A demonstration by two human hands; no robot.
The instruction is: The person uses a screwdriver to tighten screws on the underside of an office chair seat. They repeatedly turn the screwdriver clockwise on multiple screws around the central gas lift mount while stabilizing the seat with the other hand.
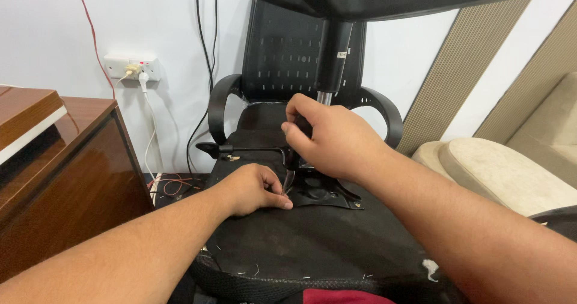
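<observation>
White wall and a socket [131,66] sitting behind, wooden cabinet [66,160] standing off to the left, and an upturned office chair seat [312,238] lying dead centre. Right hand [327,139] is closing round a black-handled screwdriver [296,157], tip down by the metal mounting plate [327,193] mid-seat. Left hand [255,190] is pinching something tiny, resting just beside that tip

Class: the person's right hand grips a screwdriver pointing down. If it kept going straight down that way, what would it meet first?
Probably the black metal plate on the upturned chair seat: the screwdriver in the right hand points at its left edge, beside the left hand.
</observation>
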